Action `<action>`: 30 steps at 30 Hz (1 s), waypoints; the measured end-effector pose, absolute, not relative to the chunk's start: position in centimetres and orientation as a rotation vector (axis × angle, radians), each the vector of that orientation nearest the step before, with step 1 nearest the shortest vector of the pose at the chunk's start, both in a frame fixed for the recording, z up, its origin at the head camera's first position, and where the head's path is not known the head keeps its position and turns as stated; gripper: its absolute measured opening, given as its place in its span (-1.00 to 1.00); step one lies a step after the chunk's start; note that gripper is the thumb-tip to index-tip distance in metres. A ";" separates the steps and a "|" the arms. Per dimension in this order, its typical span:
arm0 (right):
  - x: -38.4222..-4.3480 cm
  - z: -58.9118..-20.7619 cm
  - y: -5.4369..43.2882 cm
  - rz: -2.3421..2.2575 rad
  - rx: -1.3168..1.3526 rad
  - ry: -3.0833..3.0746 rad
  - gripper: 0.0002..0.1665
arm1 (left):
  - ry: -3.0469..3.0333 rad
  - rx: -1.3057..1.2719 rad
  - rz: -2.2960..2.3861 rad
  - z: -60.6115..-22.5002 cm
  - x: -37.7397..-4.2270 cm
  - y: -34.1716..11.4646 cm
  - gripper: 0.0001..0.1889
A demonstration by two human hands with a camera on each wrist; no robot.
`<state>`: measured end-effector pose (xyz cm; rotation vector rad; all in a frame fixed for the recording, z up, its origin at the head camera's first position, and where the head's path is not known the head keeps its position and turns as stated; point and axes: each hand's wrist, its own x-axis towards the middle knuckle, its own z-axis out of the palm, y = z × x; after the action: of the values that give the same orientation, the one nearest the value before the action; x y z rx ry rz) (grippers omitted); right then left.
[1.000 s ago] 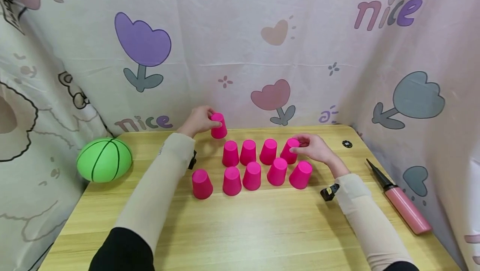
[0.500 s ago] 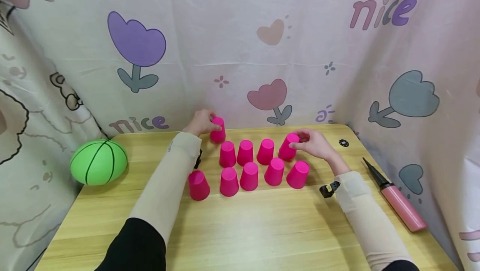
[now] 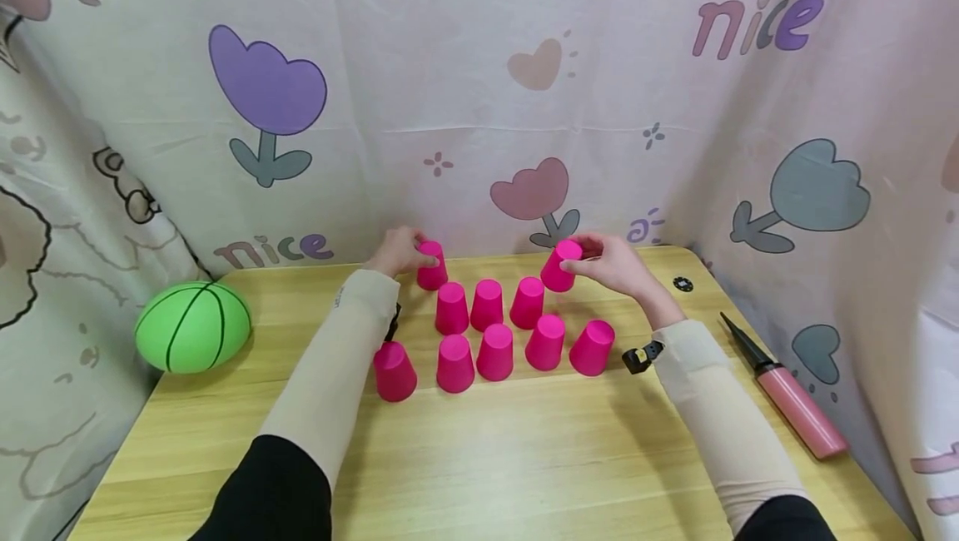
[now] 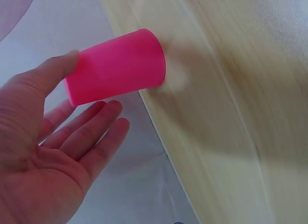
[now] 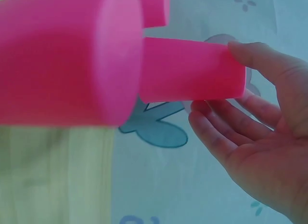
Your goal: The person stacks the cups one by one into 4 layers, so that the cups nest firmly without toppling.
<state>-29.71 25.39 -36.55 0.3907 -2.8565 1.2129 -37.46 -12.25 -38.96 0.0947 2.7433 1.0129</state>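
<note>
At the table's back edge my left hand [image 3: 399, 252] pinches an upside-down pink cup [image 3: 432, 266] near its closed end. In the left wrist view the thumb [image 4: 62, 70] presses that cup [image 4: 118, 65], whose rim is at the wooden surface. My right hand [image 3: 610, 264] holds another pink cup [image 3: 561, 265], slightly tilted, off to the right; it looks raised. Between and below the hands several more pink cups stand upside down: a middle row with a cup [image 3: 487, 305], and a front row with a cup [image 3: 495, 352].
A green ball [image 3: 193, 327] with black lines sits at the table's left edge. On the right lie a pink hand pump [image 3: 797, 408] with a black nozzle and a small black disc [image 3: 683, 284]. A printed curtain [image 3: 419, 67] hangs behind the wooden table [image 3: 524, 458].
My right hand has taken its cup from the right end of the middle row, back and to the left. The left hand's cup has come down to the table's back edge.
</note>
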 end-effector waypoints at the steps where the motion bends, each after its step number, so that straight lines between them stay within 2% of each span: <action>1: -29.9 -36.4 25.0 1.216 0.398 -2.850 -0.41 | 2.747 0.098 1.000 -38.8 -37.4 -12.4 -0.37; 7: -31.3 -35.6 22.7 1.247 0.468 -2.796 -0.41 | 2.771 0.176 0.924 -37.5 -36.3 -13.8 -0.16; 20: -34.0 -34.7 16.0 1.194 0.571 -2.792 -0.38 | 2.828 0.377 0.997 -35.8 -32.2 -16.2 -0.25; 30: -35.4 -35.3 13.6 1.163 0.575 -2.836 -0.40 | 2.806 0.521 1.018 -35.9 -27.9 -17.4 -0.30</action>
<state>-35.42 13.61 -35.25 0.5754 -2.8356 1.1627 -27.94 -17.44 -35.94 0.5214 2.8061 1.0185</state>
